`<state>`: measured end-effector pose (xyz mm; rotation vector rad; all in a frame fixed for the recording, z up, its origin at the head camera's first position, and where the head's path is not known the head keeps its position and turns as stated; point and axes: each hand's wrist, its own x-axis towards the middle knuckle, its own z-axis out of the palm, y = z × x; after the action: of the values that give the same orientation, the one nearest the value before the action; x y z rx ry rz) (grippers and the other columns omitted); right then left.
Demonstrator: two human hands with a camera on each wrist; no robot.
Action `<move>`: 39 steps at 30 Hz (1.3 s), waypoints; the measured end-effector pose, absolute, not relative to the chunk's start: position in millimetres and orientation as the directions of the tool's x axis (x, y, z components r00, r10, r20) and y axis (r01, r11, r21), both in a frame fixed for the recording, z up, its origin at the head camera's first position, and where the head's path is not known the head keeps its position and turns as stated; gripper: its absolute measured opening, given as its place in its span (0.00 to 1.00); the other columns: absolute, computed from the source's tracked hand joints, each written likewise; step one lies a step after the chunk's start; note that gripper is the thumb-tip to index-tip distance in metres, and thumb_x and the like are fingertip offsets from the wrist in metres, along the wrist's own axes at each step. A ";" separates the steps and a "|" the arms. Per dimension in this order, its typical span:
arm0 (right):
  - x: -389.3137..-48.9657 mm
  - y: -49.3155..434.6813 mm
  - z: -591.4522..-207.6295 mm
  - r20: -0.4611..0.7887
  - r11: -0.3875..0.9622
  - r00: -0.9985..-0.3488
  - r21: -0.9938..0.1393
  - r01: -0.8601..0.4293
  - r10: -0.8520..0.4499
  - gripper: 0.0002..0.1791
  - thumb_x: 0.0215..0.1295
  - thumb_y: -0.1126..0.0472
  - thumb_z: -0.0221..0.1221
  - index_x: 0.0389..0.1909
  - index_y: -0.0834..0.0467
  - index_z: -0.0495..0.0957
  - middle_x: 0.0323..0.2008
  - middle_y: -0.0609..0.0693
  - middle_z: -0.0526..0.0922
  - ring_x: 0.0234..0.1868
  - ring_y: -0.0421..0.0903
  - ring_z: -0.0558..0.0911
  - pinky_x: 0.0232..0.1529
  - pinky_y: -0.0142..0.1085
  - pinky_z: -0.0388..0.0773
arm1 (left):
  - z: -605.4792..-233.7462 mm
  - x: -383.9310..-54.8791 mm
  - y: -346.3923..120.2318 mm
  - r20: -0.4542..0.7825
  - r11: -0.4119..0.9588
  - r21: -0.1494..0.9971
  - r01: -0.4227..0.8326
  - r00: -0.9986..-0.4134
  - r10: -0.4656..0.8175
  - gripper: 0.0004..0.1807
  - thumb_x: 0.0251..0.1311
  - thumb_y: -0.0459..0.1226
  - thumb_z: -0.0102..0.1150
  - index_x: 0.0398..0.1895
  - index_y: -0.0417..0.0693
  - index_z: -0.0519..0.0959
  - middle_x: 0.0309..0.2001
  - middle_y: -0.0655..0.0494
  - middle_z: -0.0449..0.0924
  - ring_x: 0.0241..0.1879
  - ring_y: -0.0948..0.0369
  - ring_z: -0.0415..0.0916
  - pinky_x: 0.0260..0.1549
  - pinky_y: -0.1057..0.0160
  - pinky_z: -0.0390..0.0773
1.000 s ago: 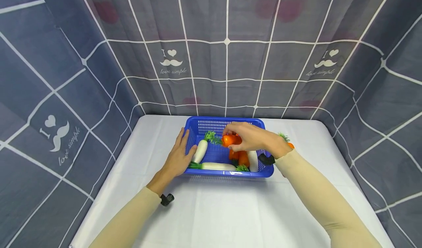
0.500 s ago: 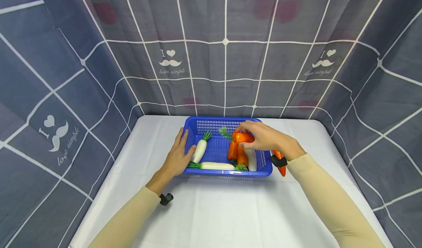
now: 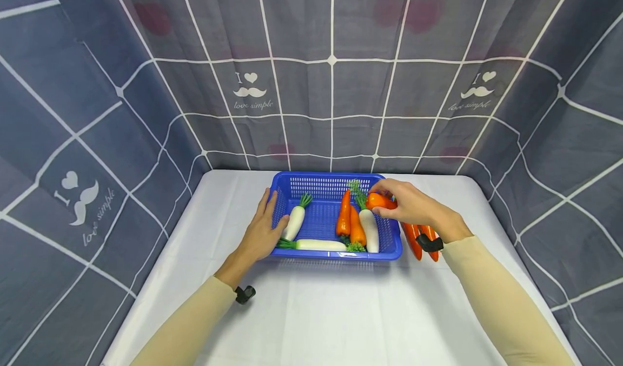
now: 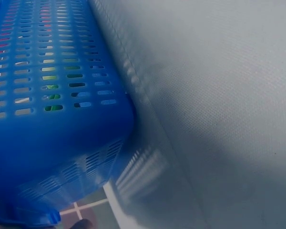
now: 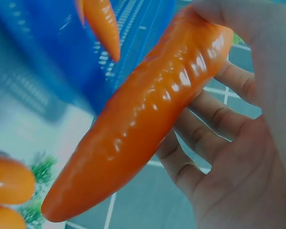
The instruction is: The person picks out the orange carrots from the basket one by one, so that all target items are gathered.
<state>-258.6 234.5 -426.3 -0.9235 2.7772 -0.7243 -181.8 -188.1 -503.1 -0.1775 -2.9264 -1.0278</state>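
My right hand [image 3: 409,206] holds an orange carrot [image 3: 381,200] with green leaves by its thick end, over the right rim of a blue basket [image 3: 311,254]. In the right wrist view the carrot [image 5: 138,109] slants across with its pointed tip at lower left, thumb and fingertips pinching the upper end. My left hand [image 3: 263,231] rests along the basket's left side, fingers straight. Inside the basket lie two carrots, one upright in view [image 3: 343,214], and several white radishes, including one along the front [image 3: 321,245] and one at the left [image 3: 294,224].
Two more carrots [image 3: 412,240] lie side by side on the white table [image 3: 311,312], just right of the basket. Grey checked cloth walls [image 3: 302,90] enclose the table at the back and both sides. In the left wrist view the basket's slotted wall [image 4: 62,129] stands close.
My right hand has carried the carrot rightward, from over the basket's middle to its right rim. The carrots on the table have come into sight. My left hand stays in place.
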 end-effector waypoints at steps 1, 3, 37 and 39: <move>-258.5 238.0 -427.6 0.029 0.702 -0.812 -0.484 -0.522 -0.583 0.28 0.79 0.53 0.76 0.74 0.54 0.82 0.64 0.54 0.89 0.63 0.55 0.86 0.70 0.60 0.89 | -503.1 -181.8 -188.3 0.072 0.775 0.621 0.120 -0.993 0.095 0.48 0.92 0.55 0.52 1.00 0.47 0.43 1.00 0.46 0.30 0.97 0.36 0.46 0.91 0.30 0.60; -258.7 245.2 -430.8 0.029 0.710 -0.823 -0.489 -0.507 -0.568 0.28 0.80 0.52 0.75 0.75 0.54 0.81 0.64 0.55 0.89 0.64 0.56 0.87 0.69 0.60 0.90 | -503.1 -181.8 -188.6 0.075 0.774 0.621 0.122 -0.993 0.096 0.48 0.92 0.55 0.52 1.00 0.47 0.42 1.00 0.46 0.30 0.97 0.36 0.46 0.91 0.30 0.60; -254.1 345.3 -480.3 0.031 0.801 -0.973 -0.563 -0.205 -0.227 0.32 0.84 0.42 0.71 0.74 0.61 0.79 0.60 0.68 0.91 0.58 0.65 0.92 0.53 0.53 0.92 | -501.5 -181.7 -188.5 0.069 0.768 0.629 0.123 -0.992 0.102 0.49 0.91 0.54 0.52 1.00 0.48 0.42 1.00 0.47 0.29 0.96 0.35 0.49 0.90 0.28 0.63; -253.3 349.7 -483.6 0.037 0.802 -0.979 -0.567 -0.187 -0.202 0.33 0.84 0.41 0.70 0.74 0.61 0.78 0.61 0.69 0.91 0.58 0.67 0.92 0.55 0.56 0.92 | -501.4 -181.7 -188.5 0.072 0.767 0.629 0.124 -0.992 0.101 0.49 0.91 0.54 0.53 1.00 0.47 0.42 1.00 0.47 0.30 0.96 0.35 0.48 0.90 0.28 0.63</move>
<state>-253.3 349.7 -483.6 -0.3199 2.9580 -0.9265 -181.7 -188.5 -501.4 -0.1857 -2.9215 -1.0442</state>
